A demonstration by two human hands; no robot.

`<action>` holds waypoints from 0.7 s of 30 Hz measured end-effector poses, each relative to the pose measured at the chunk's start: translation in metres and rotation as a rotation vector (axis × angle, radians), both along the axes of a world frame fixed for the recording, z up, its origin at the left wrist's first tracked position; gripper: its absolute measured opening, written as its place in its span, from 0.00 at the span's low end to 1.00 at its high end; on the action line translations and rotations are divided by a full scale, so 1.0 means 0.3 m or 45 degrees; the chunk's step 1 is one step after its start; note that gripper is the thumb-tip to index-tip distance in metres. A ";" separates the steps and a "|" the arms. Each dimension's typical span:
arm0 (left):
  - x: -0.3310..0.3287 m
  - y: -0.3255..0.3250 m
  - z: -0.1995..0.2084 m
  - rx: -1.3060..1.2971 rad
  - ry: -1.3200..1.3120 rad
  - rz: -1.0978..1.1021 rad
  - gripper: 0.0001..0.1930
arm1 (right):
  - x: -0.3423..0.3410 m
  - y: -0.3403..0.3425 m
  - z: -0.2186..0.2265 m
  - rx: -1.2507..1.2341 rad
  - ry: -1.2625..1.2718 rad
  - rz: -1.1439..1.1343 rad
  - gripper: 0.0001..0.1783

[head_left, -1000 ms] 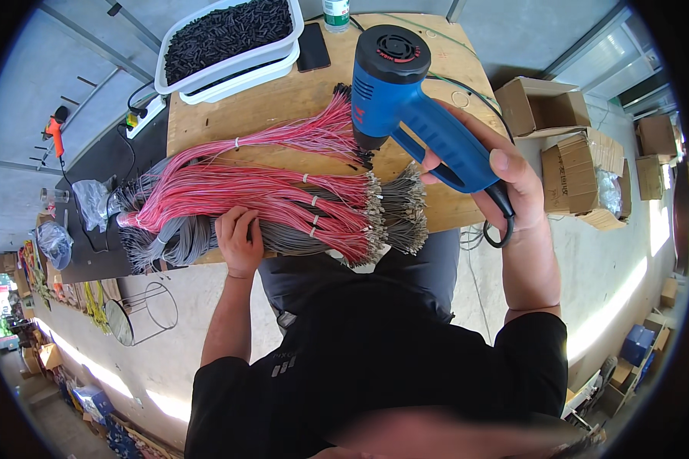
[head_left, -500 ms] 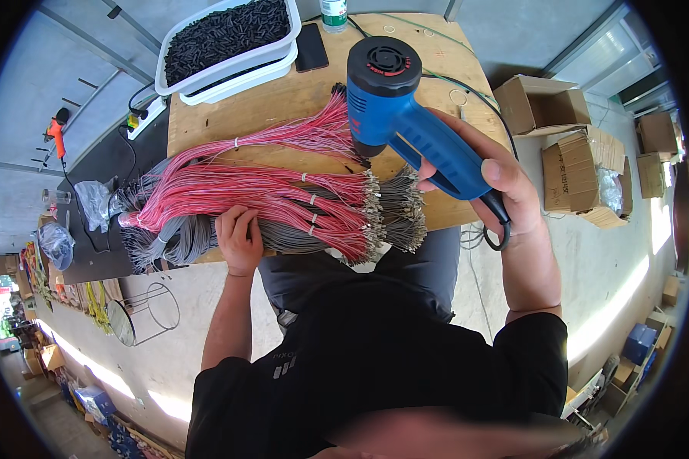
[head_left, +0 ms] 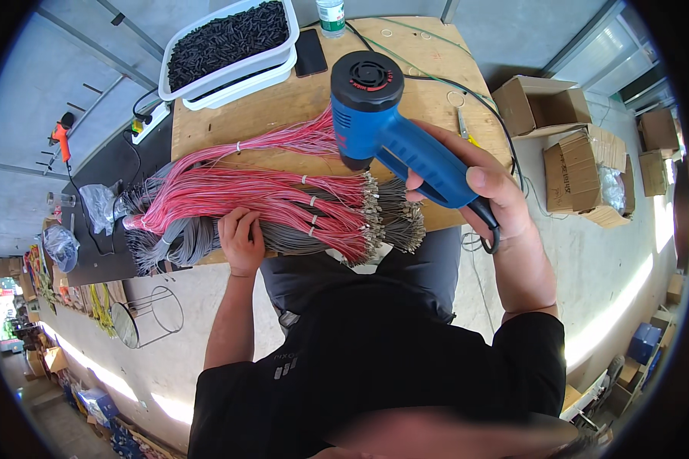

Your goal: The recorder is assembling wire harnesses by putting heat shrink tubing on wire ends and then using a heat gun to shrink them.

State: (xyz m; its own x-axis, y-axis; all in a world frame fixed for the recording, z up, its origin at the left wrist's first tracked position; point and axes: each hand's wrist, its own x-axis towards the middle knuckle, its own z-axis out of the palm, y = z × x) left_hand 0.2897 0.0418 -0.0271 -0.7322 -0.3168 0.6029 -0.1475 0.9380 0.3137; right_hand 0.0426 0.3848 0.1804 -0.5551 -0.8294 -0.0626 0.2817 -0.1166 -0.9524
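My right hand (head_left: 500,186) is wrapped round the handle of a blue and black heat gun (head_left: 425,159), whose nozzle points down over the upper pink wire bundle (head_left: 279,139). The gun hides that bundle's right end. Below lies a thick bundle of pink and white wires (head_left: 230,190), bound with white ties, with pale connectors (head_left: 371,218) at its right end. Grey cables (head_left: 287,243) run underneath, their dark tips fanning out to the right. At the near edge my left hand (head_left: 242,237) presses on the wires, fingers bent and close together.
A white tub (head_left: 289,57) of short black tubes stands at the back left beside a dark phone (head_left: 310,52) and a bottle (head_left: 331,19). Scissors (head_left: 465,126) and black cord (head_left: 501,115) lie at right. Cardboard boxes (head_left: 543,107) stand on the floor; an orange tool (head_left: 61,139) hangs left.
The heat gun and my right hand have shifted slightly left and nearer me, baring the scissors. My left hand stays on the wires.
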 end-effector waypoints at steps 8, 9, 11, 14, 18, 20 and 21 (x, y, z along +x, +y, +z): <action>0.000 -0.003 0.008 0.003 0.008 -0.019 0.11 | -0.025 0.047 0.018 0.023 0.098 -0.151 0.67; -0.004 -0.003 0.010 0.010 0.019 -0.036 0.11 | -0.026 0.048 0.019 0.013 0.093 -0.174 0.67; -0.016 -0.004 0.015 0.014 0.032 -0.057 0.11 | -0.032 0.050 0.018 0.001 0.091 -0.201 0.66; -0.065 0.013 0.073 0.022 0.056 -0.081 0.11 | -0.042 0.053 0.012 -0.033 0.090 -0.200 0.65; -0.232 0.003 0.164 0.055 0.015 -0.239 0.11 | -0.051 0.035 0.009 -0.056 0.074 -0.190 0.64; -0.341 0.002 0.199 0.084 -0.045 -0.300 0.11 | -0.064 0.023 0.000 -0.064 0.075 -0.190 0.63; -0.401 0.005 0.202 0.083 -0.058 -0.332 0.11 | -0.076 0.017 -0.010 -0.099 0.055 -0.201 0.61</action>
